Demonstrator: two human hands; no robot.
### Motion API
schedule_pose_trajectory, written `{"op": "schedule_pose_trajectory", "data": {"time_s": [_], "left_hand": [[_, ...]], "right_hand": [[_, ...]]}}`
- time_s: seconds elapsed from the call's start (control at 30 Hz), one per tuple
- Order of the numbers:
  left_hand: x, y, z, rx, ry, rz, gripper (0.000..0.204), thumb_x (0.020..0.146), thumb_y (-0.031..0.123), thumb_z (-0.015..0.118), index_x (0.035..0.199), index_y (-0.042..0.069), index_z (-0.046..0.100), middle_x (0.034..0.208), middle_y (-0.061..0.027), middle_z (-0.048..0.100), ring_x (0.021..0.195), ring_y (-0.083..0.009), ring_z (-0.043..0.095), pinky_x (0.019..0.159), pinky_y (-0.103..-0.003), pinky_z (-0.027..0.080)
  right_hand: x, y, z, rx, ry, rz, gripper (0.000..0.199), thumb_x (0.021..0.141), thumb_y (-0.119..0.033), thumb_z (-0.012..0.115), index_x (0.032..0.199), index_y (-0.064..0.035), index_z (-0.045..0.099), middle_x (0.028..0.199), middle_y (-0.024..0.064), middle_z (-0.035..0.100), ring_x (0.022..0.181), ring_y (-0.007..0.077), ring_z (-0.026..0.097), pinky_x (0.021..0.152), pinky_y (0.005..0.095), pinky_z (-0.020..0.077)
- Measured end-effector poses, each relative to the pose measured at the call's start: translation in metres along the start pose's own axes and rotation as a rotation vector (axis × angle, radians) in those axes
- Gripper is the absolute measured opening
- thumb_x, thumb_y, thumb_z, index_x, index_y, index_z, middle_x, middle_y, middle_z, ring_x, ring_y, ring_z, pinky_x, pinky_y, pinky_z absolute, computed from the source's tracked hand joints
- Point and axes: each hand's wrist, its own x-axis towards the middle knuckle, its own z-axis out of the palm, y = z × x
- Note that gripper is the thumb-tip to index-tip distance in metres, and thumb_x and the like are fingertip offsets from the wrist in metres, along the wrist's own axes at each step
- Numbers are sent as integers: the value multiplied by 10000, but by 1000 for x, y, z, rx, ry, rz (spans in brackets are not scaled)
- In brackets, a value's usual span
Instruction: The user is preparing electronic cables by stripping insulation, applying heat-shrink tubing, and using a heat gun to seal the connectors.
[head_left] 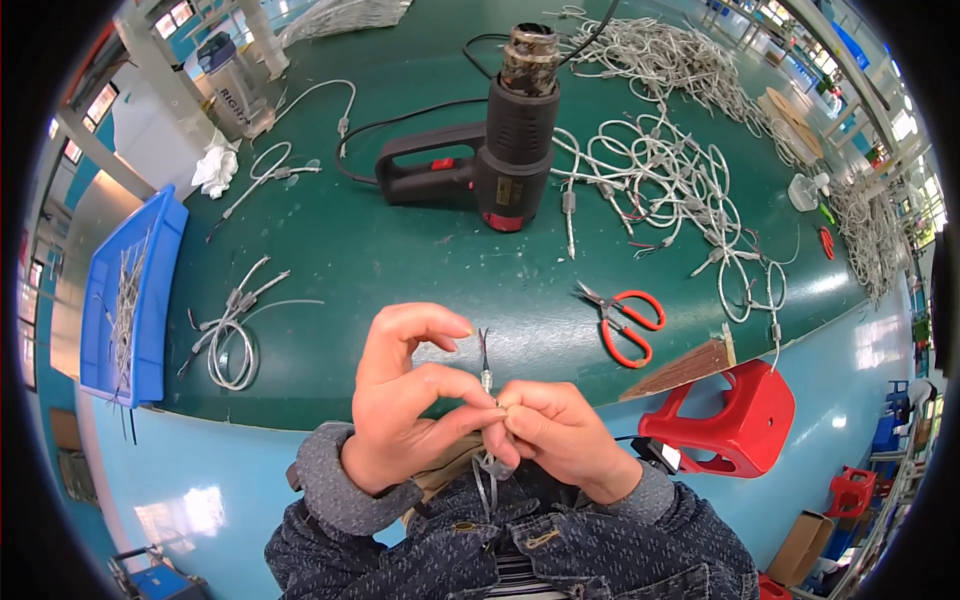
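Note:
My left hand [405, 400] and my right hand [560, 425] meet at the table's front edge, both pinching a thin grey cable [487, 380]. The cable's end points up between them, with dark stripped wires fanning out at its tip. My left thumb and a finger close on it, while another finger arches above, apart from the wires. My right thumb and forefinger press together just below the cable end. Exactly what lies between the fingertips is hidden. Lower down, the cable hangs in front of my jacket. To the right lie scissors [628, 325] with orange handles, blades slightly apart.
A black heat gun [515, 150] stands nozzle-up on the green table [400, 260]. Tangled cables [670, 180] spread at right. At left are a coiled cable [232, 350], a blue tray [165, 290] of wires and a bottle [235, 90]. A red stool [745, 420] stands beside the table.

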Motion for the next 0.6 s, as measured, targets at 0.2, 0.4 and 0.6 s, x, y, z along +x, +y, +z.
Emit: {"op": "schedule_pose_trajectory", "data": {"time_s": [0.2, 0.4, 0.6], "left_hand": [[1, -10, 4, -85, 43, 76, 220, 609, 124, 822, 750, 86, 656, 1084, -122, 469, 1008, -259, 489, 795, -361, 452], [1, -19, 7, -231, 50, 88, 221, 610, 138, 821, 749, 92, 655, 1073, -113, 469, 1025, -268, 486, 831, -372, 438], [7, -14, -3, -125, -142, 154, 263, 633, 282, 822, 660, 121, 615, 1050, -94, 461, 1058, -283, 440, 837, -413, 425]], "right_hand": [[1, 1, -1, 63, -27, -6, 248, 988, -211, 427, 885, -26, 558, 694, -4, 524, 572, 42, 362, 513, 202, 276], [6, 15, -6, 309, -156, 4, 270, 990, -242, 433, 879, -22, 541, 720, 17, 515, 565, 53, 353, 520, 204, 268], [6, 30, -4, 572, -339, 24, 287, 985, -266, 446, 862, -21, 531, 722, 31, 506, 563, 66, 394, 526, 203, 283]]}}
